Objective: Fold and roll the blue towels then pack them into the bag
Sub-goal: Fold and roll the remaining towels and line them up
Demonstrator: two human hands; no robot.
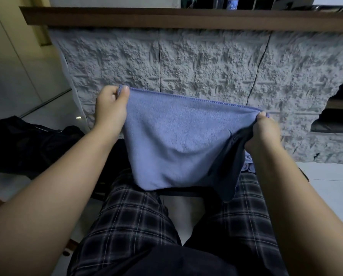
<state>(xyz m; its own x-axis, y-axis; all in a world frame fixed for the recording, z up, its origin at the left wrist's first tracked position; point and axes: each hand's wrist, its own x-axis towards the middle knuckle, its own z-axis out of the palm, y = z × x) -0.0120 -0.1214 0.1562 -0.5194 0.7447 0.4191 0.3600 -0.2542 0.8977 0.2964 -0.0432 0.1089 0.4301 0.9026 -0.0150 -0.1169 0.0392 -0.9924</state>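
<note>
A blue towel (174, 140) hangs in the air over the person's lap, spread between both hands, with its stitched top edge stretched taut. That edge is its long axis here: it runs from the upper left down toward the right, so the towel sits tilted, left corner higher. Below the edge the cloth sags in a loose belly, and its lower hem hangs just above the plaid shorts (136, 222). A darker fold trails down at the right side of the towel.

The left hand (111, 108) pinches the towel's top left corner between thumb and curled fingers. The right hand (263, 132) grips the top right corner, fingers closed round bunched cloth.

Beyond the towel stands a rough grey textured wall panel (196, 62) under a brown wooden ledge (166, 17), close behind the top edge. To the left of the towel, on the pale floor (53, 108), lies a black bag (25, 144), well apart from it. Bare floor opens to the towel's right as well.
</note>
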